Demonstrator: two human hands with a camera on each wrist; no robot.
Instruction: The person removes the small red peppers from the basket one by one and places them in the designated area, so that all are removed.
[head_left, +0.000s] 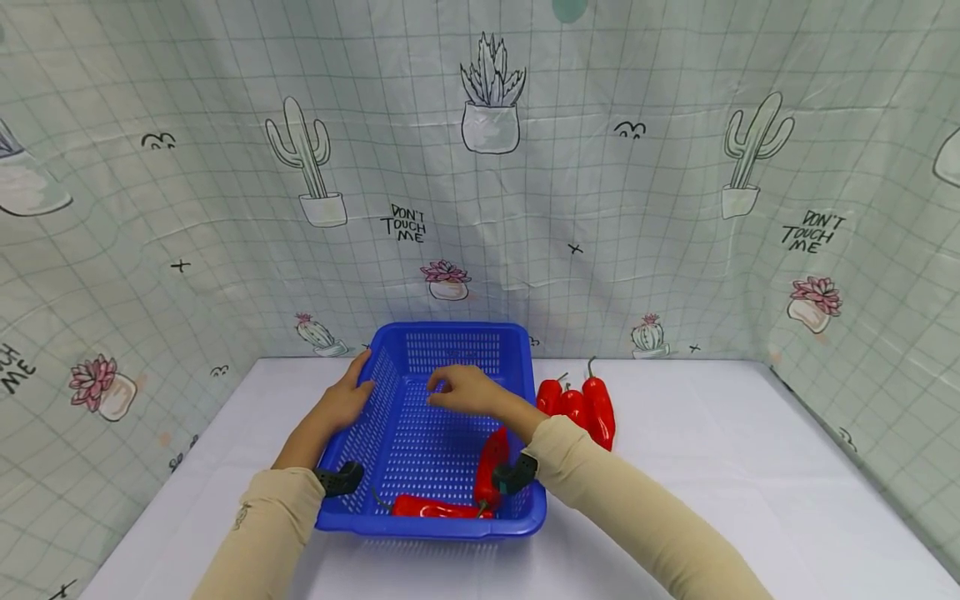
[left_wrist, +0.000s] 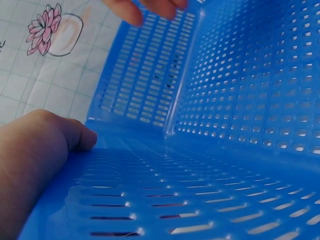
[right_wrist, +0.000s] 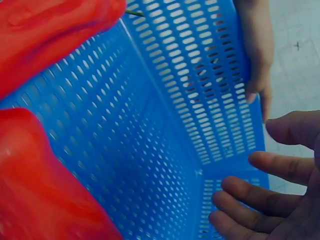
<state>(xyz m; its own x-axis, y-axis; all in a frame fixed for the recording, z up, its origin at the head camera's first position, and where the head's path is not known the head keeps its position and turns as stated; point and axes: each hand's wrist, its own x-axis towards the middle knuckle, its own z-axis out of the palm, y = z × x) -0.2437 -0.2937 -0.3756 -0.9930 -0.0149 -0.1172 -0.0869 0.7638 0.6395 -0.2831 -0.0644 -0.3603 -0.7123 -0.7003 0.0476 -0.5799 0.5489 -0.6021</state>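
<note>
A blue plastic basket [head_left: 431, 524] with slotted sides stands on the table. My left hand [head_left: 347, 402] holds its left rim, the thumb [left_wrist: 82, 136] over the edge on the inner side and the fingers along the outside. Over the middle of the basket hovers my right hand [head_left: 467, 390], its fingers loosely bent and nothing between them; the right wrist view shows the fingers [right_wrist: 260, 197] spread. Inside the basket, one red pepper [head_left: 431, 507] lies along the near wall. Another red pepper [head_left: 489, 471] lies along the right wall, partly behind the right wrist.
Just outside the basket's right wall, three more red peppers lie together, the rightmost pepper [head_left: 598, 408] with its stem pointing away. A white cloth covers the table [head_left: 720, 467]. A printed curtain [head_left: 570, 192] hangs behind and along both sides.
</note>
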